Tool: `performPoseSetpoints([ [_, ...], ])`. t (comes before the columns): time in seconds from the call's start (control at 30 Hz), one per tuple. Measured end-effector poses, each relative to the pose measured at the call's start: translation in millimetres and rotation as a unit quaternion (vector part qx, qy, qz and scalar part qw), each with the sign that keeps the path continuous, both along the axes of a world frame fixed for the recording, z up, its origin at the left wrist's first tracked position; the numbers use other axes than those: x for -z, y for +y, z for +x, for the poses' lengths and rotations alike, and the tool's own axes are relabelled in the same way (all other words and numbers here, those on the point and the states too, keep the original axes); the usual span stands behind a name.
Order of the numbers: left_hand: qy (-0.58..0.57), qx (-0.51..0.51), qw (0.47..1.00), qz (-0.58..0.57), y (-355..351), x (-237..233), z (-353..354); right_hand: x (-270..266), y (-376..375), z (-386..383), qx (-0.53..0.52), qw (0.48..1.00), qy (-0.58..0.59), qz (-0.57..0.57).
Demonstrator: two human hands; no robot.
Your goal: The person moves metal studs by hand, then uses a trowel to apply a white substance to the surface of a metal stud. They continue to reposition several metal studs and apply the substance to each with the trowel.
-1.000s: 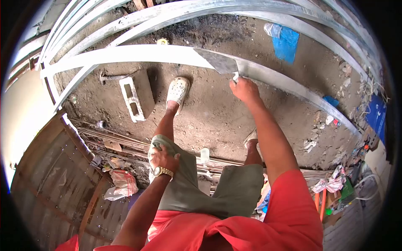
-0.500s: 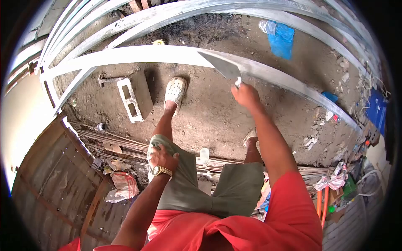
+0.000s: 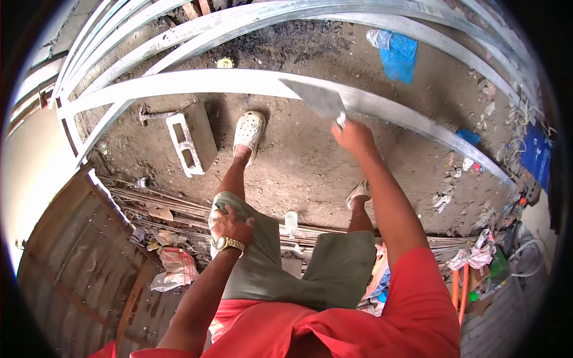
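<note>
Right fingers [image 3: 345, 127] clamped on scraper [image 3: 317, 96] against metal rail [image 3: 179, 80], left fingers [image 3: 224, 216] seemingly clutching shorts [image 3: 265, 268]

Metal bars [image 3: 179, 80] block ahead; dirt floor [image 3: 298, 167] lies open.

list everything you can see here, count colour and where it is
scraper: one, grey blade, at the nearest steel bar
steel bars: several, pale grey, curving across the top
concrete block: one, grey, on the dirt left of the forward foot
plastic bag: one, blue, on the dirt upper right
bottle: one, clear, seen between the legs
corrugated sheet: one, rusty brown, lower left
shoes: two, whitish, on the dirt
wristwatch: one, gold, left wrist
left hand: resting on the left knee
right hand: closed on the scraper's handle
</note>
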State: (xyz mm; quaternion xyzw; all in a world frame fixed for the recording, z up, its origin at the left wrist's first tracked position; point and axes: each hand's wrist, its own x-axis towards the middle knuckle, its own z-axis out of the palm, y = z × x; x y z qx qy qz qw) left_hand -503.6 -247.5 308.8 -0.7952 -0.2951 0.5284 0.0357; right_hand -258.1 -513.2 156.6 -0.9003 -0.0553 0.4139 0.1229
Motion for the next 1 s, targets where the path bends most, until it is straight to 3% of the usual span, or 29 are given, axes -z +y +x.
performPoseSetpoints([
  [0.13, -0.006, -0.007, 1.000, 0.000, 2.9, -2.7, 5.9, 0.1, -32.2, -30.4, 0.023, 0.996, 0.047, -0.073],
  [0.3, -0.016, -0.009, 1.000, -0.001, 0.3, -3.9, -2.0, 45.3, 29.7, 27.8, 0.075, 0.996, -0.056, 0.002],
  [0.4, -0.007, -0.009, 1.000, -0.001, 5.1, -3.7, 7.7, 28.6, 36.8, 26.1, 0.054, 0.992, -0.105, 0.051],
  [0.43, -0.010, -0.008, 1.000, -0.002, 5.4, -4.3, 6.3, 6.6, 33.2, 18.5, 0.063, 0.993, -0.069, 0.071],
  [0.53, 0.014, -0.033, 0.999, -0.017, 5.2, -2.4, 11.2, 2.3, 8.5, -13.2, -0.019, 0.999, -0.043, 0.025],
  [0.67, 0.033, -0.017, 0.999, -0.015, 4.6, -0.8, 11.5, 4.4, 3.3, -5.9, -0.023, 0.997, -0.076, -0.013],
  [0.8, 0.012, 0.012, 1.000, -0.008, 9.4, -0.7, 13.7, 13.4, -0.4, -34.9, 0.107, 0.993, 0.008, 0.058],
  [0.83, 0.002, 0.028, 1.000, -0.004, 10.4, -0.7, 9.5, 2.5, -0.1, -40.9, 0.196, 0.978, 0.025, 0.067],
  [1.0, 0.024, -0.023, 0.999, -0.027, 22.6, -8.3, 26.6, -11.7, -19.8, -51.5, 0.414, 0.902, 0.003, 0.118],
])
